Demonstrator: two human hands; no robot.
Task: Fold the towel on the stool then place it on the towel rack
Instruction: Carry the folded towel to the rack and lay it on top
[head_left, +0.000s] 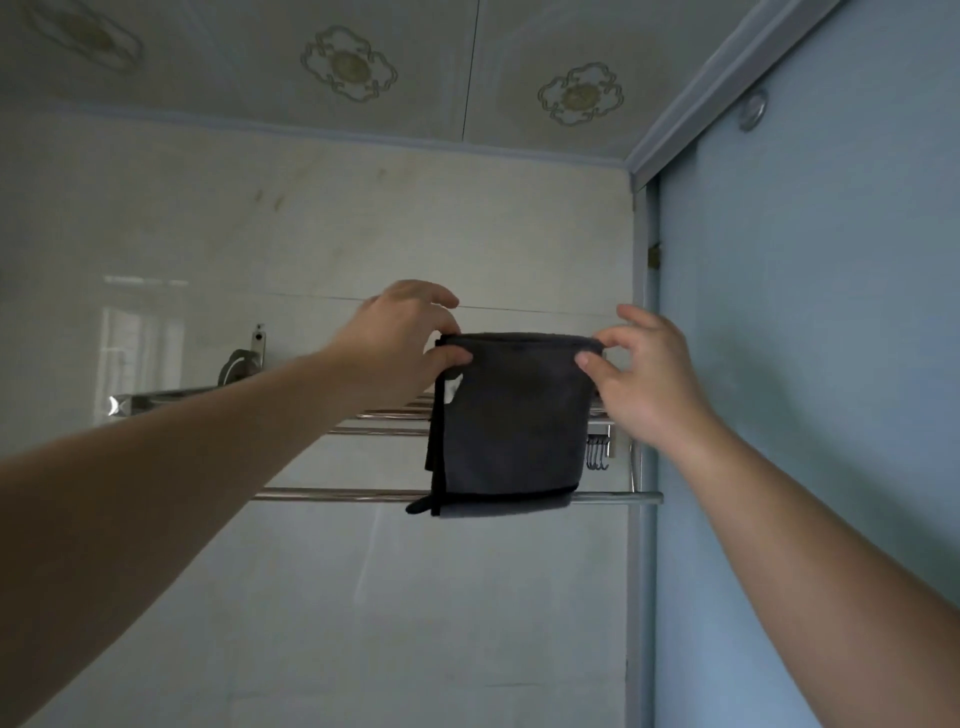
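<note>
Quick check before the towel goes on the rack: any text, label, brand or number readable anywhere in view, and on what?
None readable.
Dark towel, pinched at its top corners by the left hand and right hand: no tag or print visible.
Towel rack: bare metal, no marking.
Ceiling panels: ornamental motifs only, no letters.
Blue wall: plain.

Both arms raised, fingers pinching.
</note>
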